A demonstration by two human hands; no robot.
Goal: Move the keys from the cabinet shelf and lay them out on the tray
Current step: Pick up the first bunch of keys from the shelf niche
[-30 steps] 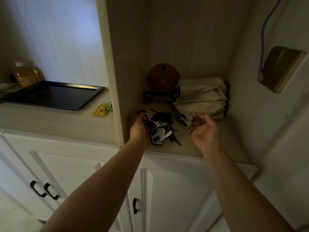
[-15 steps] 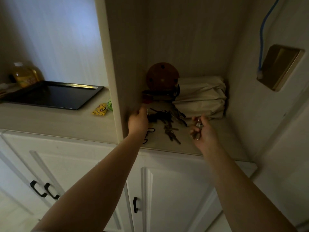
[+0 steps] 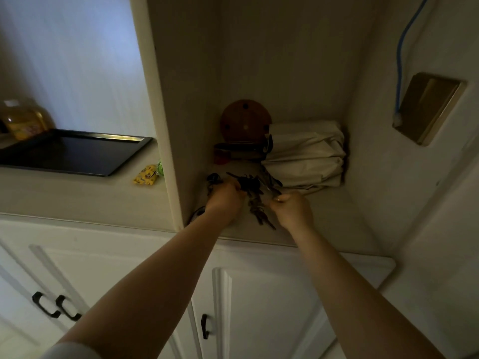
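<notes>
- Since half a second back, both hands have pushed deeper into the cabinet shelf (image 3: 326, 224); the left hand (image 3: 225, 196) has slid rightward onto the key pile, and the right hand (image 3: 293, 209) has dropped lower and closer to it.
- Left hand sits at frame centre with fingers curled down over the dark keys (image 3: 252, 193); it looks to be gathering a bunch, though the dim light hides whether anything is truly pinched.
- Right hand, just right of centre, is clenched with knuckles up. A glint at its fingertips suggests metal keys held there, but I cannot tell for certain.
- Keys lie in a tangle on the shelf between the two hands, some trailing toward the shelf's front edge below them. None are on the tray yet.
- Working from both sides probably makes sense because the pile is tangled: one hand steadies while the other scoops.
- Black tray (image 3: 121, 161) rests on the counter at the left of the frame, well apart from the shelf and separated by the cabinet's side panel, so the haul must be carried out and around it.
- Behind the keys, a folded cream bundle (image 3: 308, 154) and a round wooden piece (image 3: 245, 120) crowd the shelf's back, which leaves the keys near the front where they are easy to reach.
</notes>
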